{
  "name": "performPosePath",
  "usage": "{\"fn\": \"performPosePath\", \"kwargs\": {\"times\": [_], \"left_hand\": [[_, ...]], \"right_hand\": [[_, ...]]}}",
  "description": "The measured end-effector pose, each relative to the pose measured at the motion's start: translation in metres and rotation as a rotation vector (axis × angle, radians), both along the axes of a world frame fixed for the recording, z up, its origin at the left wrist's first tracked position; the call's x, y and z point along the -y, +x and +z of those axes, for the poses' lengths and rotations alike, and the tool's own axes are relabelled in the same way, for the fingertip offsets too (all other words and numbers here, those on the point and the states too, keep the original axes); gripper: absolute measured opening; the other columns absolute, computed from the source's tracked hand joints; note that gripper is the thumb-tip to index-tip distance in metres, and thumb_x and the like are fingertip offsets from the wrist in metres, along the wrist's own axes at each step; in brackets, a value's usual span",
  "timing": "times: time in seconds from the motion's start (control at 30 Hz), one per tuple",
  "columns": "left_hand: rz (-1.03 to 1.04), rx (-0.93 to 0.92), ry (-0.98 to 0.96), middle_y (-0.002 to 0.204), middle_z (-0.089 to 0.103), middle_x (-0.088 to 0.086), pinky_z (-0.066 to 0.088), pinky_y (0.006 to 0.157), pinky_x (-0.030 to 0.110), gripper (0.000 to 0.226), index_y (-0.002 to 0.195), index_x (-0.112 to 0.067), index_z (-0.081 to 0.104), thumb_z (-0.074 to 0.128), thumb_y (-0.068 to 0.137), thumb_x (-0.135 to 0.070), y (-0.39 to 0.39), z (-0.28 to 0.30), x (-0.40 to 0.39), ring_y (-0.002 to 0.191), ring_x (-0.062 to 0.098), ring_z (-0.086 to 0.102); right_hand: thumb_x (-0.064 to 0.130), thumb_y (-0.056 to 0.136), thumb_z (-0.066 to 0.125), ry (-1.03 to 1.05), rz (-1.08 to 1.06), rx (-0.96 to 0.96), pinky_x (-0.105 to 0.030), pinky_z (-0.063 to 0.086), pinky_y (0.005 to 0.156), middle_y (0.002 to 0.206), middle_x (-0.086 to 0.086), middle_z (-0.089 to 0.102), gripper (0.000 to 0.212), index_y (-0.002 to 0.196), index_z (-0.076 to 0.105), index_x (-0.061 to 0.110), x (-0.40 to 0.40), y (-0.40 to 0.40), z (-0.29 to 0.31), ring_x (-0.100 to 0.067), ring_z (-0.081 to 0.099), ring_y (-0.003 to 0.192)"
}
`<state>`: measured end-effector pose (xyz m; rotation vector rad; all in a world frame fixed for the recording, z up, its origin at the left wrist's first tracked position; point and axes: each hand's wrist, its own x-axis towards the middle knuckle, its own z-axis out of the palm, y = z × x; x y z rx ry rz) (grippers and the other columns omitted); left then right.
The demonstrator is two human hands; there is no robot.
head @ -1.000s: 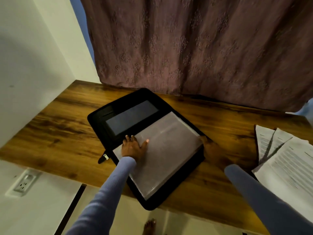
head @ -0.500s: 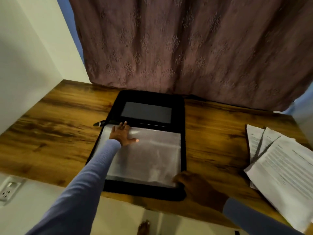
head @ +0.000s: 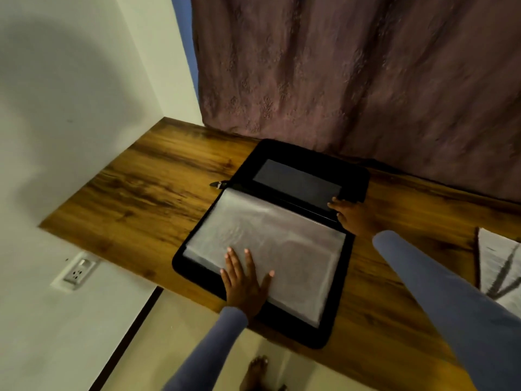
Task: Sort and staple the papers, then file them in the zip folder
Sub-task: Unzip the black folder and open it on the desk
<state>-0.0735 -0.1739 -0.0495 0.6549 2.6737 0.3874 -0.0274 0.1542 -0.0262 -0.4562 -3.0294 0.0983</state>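
A black zip folder (head: 351,176) lies open on the wooden desk (head: 158,193), with a stack of clear plastic sleeves (head: 282,235) on its near half. My left hand (head: 244,280) rests flat on the sleeves near the front edge, fingers straight and spread. At the folder's right side, by the spine, my right hand (head: 352,214) touches the edge; its fingers are partly hidden. Printed papers (head: 499,266) lie at the desk's far right, cut off by the frame.
A mauve curtain (head: 352,80) hangs right behind the desk. White walls close off the left side, with a socket (head: 79,270) below the desk edge. The folder's front corner overhangs the desk. A bare foot (head: 255,373) shows on the floor.
The folder has turned and now sits further right. My left hand slid from the sleeves' far left corner to their front edge. My right hand moved from the front right corner to the spine.
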Motion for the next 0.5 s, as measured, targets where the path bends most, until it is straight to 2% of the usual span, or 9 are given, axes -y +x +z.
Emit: {"fn": "performPosePath", "kwargs": {"times": [0.07, 0.13, 0.2, 0.27, 0.33, 0.37, 0.43, 0.5], "left_hand": [[-0.078, -0.016, -0.021, 0.153, -0.010, 0.024, 0.000, 0.112, 0.052, 0.115, 0.149, -0.016, 0.002, -0.022, 0.060, -0.084, -0.012, -0.001, 0.004, 0.142, 0.041, -0.005], [-0.146, -0.104, 0.012, 0.153, -0.015, 0.019, -0.004, 0.112, 0.047, 0.109, 0.149, -0.018, 0.000, -0.018, 0.064, -0.083, -0.030, -0.003, 0.013, 0.141, 0.037, -0.012], [-0.237, -0.155, 0.016, 0.151, -0.019, 0.015, -0.005, 0.112, 0.046, 0.104, 0.149, -0.019, -0.001, -0.013, 0.067, -0.083, -0.052, -0.003, 0.021, 0.138, 0.031, -0.020], [-0.322, -0.168, -0.004, 0.153, -0.021, 0.013, -0.008, 0.113, 0.044, 0.104, 0.149, -0.023, -0.003, -0.014, 0.065, -0.084, -0.079, 0.002, 0.023, 0.135, 0.025, -0.027], [-0.381, -0.176, -0.083, 0.154, -0.021, 0.012, -0.009, 0.113, 0.043, 0.107, 0.148, -0.030, -0.007, -0.019, 0.058, -0.086, -0.108, 0.008, 0.015, 0.134, 0.022, -0.030], [-0.397, -0.177, -0.122, 0.154, -0.021, 0.011, -0.008, 0.114, 0.045, 0.105, 0.147, -0.034, -0.007, -0.016, 0.057, -0.087, -0.122, 0.012, 0.009, 0.136, 0.022, -0.029], [-0.417, -0.161, -0.208, 0.153, -0.024, 0.012, -0.008, 0.114, 0.047, 0.092, 0.146, -0.038, -0.009, 0.004, 0.068, -0.086, -0.144, 0.019, -0.006, 0.140, 0.026, -0.025], [-0.439, -0.138, -0.252, 0.152, -0.026, 0.013, -0.006, 0.115, 0.048, 0.082, 0.146, -0.039, -0.009, 0.025, 0.081, -0.076, -0.160, 0.024, -0.020, 0.141, 0.027, -0.023]], "right_hand": [[-0.004, 0.051, 0.082, 0.034, -0.023, 0.040, -0.047, 0.056, 0.058, 0.105, -0.018, 0.069, 0.053, 0.102, 0.071, 0.006, 0.006, 0.013, -0.003, -0.032, 0.070, 0.079], [0.004, 0.057, 0.077, 0.076, -0.037, 0.058, -0.042, 0.056, 0.055, 0.101, -0.018, 0.070, 0.045, 0.101, 0.071, 0.005, 0.016, 0.028, -0.003, -0.031, 0.070, 0.074], [0.014, 0.067, 0.057, 0.088, -0.056, 0.088, -0.038, 0.056, 0.051, 0.100, -0.018, 0.070, 0.038, 0.101, 0.071, 0.006, 0.028, 0.049, -0.009, -0.031, 0.069, 0.069], [0.022, 0.074, 0.036, 0.089, -0.080, 0.119, -0.038, 0.056, 0.051, 0.100, -0.018, 0.070, 0.047, 0.101, 0.071, 0.006, 0.046, 0.070, -0.015, -0.033, 0.068, 0.066], [0.030, 0.088, 0.026, 0.099, -0.134, 0.102, -0.037, 0.054, 0.049, 0.099, -0.018, 0.070, 0.053, 0.099, 0.072, 0.008, 0.069, 0.090, -0.021, -0.036, 0.065, 0.064], [0.034, 0.096, 0.015, 0.097, -0.156, 0.097, -0.036, 0.053, 0.048, 0.098, -0.016, 0.071, 0.063, 0.098, 0.073, 0.010, 0.081, 0.097, -0.022, -0.037, 0.065, 0.064], [0.039, 0.098, -0.002, 0.124, -0.220, 0.101, -0.036, 0.052, 0.048, 0.099, -0.015, 0.071, 0.080, 0.098, 0.073, 0.013, 0.103, 0.107, -0.021, -0.037, 0.065, 0.068], [0.042, 0.098, 0.004, 0.082, -0.300, 0.202, -0.037, 0.052, 0.047, 0.101, -0.015, 0.070, 0.075, 0.098, 0.073, 0.014, 0.122, 0.109, -0.013, -0.036, 0.065, 0.071]]}}
